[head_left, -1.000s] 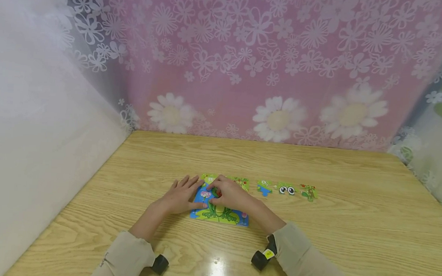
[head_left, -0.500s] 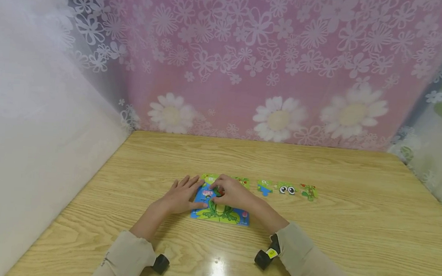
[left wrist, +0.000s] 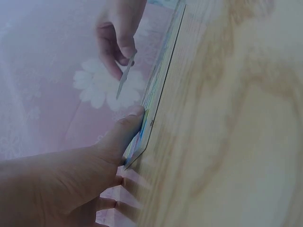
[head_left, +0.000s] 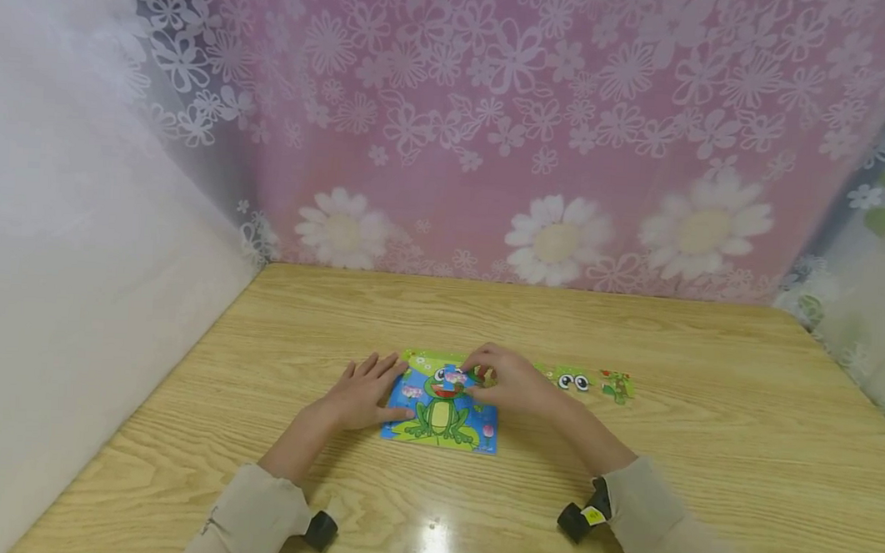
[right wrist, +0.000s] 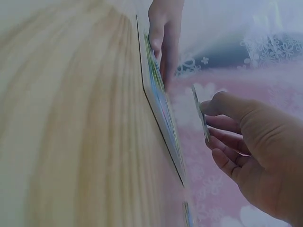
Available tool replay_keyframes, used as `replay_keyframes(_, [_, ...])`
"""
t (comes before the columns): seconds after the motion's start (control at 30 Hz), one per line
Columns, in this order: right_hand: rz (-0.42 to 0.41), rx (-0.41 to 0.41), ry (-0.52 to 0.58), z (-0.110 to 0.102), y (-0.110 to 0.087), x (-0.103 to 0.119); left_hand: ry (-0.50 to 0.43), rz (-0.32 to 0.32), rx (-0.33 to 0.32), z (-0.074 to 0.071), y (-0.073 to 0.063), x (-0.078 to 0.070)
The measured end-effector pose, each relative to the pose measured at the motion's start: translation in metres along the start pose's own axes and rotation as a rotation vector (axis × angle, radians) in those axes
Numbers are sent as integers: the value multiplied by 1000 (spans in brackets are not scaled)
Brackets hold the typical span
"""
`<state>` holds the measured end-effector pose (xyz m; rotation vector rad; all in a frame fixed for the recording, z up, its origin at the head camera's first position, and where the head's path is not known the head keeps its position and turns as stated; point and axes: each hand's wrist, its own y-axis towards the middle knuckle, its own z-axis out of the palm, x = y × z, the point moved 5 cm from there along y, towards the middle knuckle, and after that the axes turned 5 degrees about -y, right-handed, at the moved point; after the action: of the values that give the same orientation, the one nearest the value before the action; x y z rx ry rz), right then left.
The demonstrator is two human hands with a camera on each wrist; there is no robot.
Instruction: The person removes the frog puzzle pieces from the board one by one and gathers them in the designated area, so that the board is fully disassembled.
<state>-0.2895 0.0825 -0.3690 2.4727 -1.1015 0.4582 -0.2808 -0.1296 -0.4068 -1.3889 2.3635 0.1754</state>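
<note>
A frog jigsaw puzzle (head_left: pixel 441 418) lies on the table in front of me. My left hand (head_left: pixel 364 394) rests at its left side, fingers spread and fairly straight, the thumb over the picture. In the left wrist view that thumb touches the board's edge (left wrist: pixel 147 118). Between thumb and fingertips my right hand (head_left: pixel 515 386) pinches a blue puzzle piece with a pink flower (head_left: pixel 454 379). Both wrist views show this piece (right wrist: pixel 200 112) raised off the board and tilted. It overlaps the frog's face in the head view. My right hand hides the puzzle's upper right corner.
Loose pieces lie in a row right of the puzzle: one with two frog eyes (head_left: pixel 575 382) and one with green and red print (head_left: pixel 617 387). Another is mostly behind my right hand. The wooden table (head_left: pixel 705 424) ends at a pink flowered curtain (head_left: pixel 447 185).
My right hand has lifted from the puzzle's middle and moved right with the blue piece, uncovering the frog's face. My left hand has stayed in place.
</note>
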Motion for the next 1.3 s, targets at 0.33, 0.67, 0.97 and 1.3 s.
replay_keyframes(0.33, [-27, -56, -11, -20, -31, -28, -17, 4, -3, 0, -1, -1])
replay_keyframes(0.67, [-15, -73, -41, -30, -55, -44, -12, 2, -3, 2, 0, 1])
replay_keyframes(0.97, [-2, -43, -42, -25, -75, -56, -10, 3, -8, 1, 0, 0])
replay_keyframes(1.3, [23, -4, 17, -17, -82, -65, -16, 6, -19, 1, 0, -1])
